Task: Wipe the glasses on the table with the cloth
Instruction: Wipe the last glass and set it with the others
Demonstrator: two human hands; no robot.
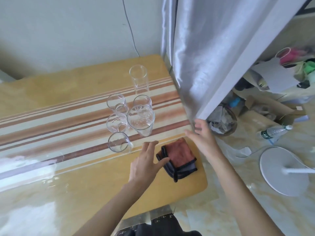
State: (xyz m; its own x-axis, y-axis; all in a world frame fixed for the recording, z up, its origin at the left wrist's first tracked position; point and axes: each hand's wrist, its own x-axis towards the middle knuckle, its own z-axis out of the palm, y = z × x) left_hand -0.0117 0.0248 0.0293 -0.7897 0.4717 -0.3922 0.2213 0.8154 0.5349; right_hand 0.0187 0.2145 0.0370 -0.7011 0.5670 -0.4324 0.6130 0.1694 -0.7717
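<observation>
Several clear glasses stand grouped on the striped table [51,120]. A tall glass [139,79] is farthest back, a large tapered glass [141,120] stands in the middle, and a short glass [118,142] is nearest me. A folded red-brown cloth with a dark border [179,159] lies near the table's right front corner. My left hand [146,160] hovers open just left of the cloth, its thumb over the cloth's edge. My right hand [202,137] is open above the table's right edge, beside the cloth, holding nothing.
A shiny grey curtain [192,57] hangs against the table's right edge. On the floor to the right are a bin [223,123], a plastic bottle [274,132], a cardboard box [265,106] and a white fan base [284,169]. A wall runs behind the table.
</observation>
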